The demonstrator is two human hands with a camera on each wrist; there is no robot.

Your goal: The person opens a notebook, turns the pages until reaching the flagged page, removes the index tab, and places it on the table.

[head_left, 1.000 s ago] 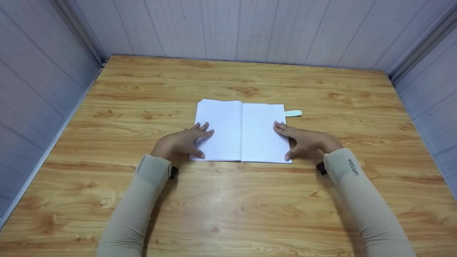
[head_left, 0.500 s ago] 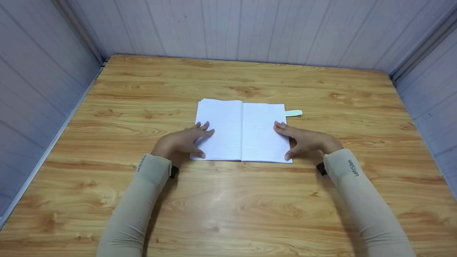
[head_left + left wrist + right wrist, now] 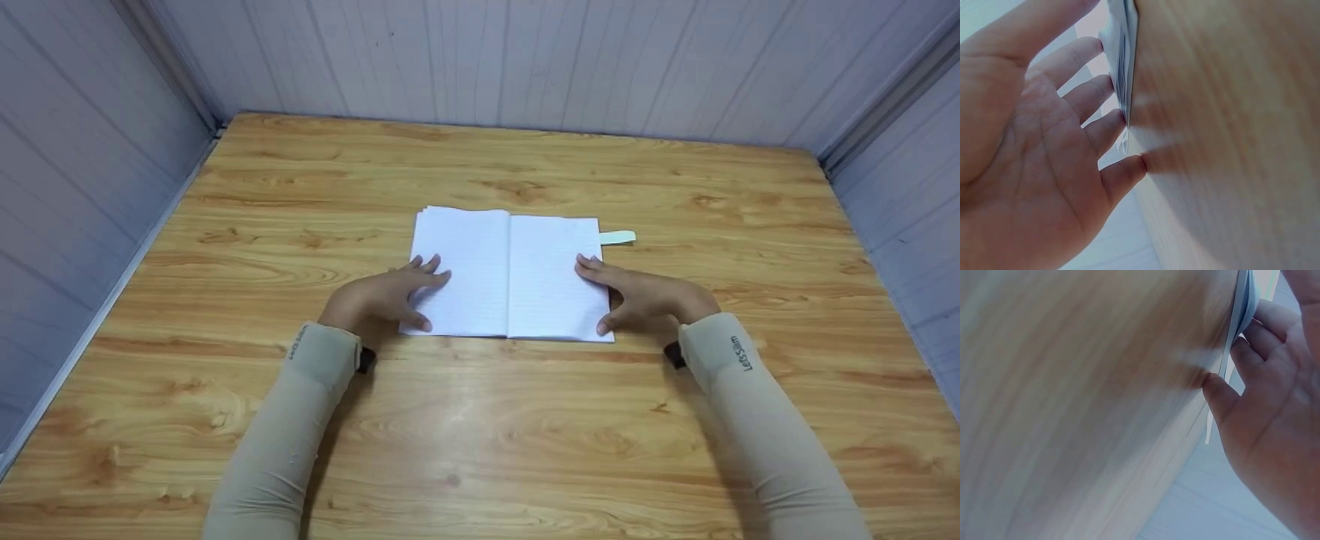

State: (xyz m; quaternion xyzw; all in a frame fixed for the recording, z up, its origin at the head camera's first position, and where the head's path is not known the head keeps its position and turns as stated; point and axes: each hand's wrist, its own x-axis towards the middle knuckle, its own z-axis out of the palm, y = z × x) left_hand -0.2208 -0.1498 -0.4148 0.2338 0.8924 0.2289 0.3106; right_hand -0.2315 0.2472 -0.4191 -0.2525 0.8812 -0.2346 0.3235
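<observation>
An open notebook (image 3: 510, 277) with white lined pages lies flat on the wooden table. A pale strip (image 3: 618, 238) sticks out past its right edge. On the left page rests my left hand (image 3: 386, 295), its fingers spread and its thumb near the lower left corner. My right hand (image 3: 649, 294) lies at the right page's outer edge, fingertips and thumb on the paper. Seen from the left wrist, the fingertips touch the stacked page edges (image 3: 1123, 62), and the little finger meets the table. In the right wrist view the little finger also touches the table beside the notebook edge (image 3: 1233, 320).
The wooden table (image 3: 465, 435) stretches around the notebook on all sides. Pale panelled walls (image 3: 487, 67) stand behind it and on the left and right. Both forearms wear beige sleeves (image 3: 270, 442), with a dark object (image 3: 365, 361) at the left wrist.
</observation>
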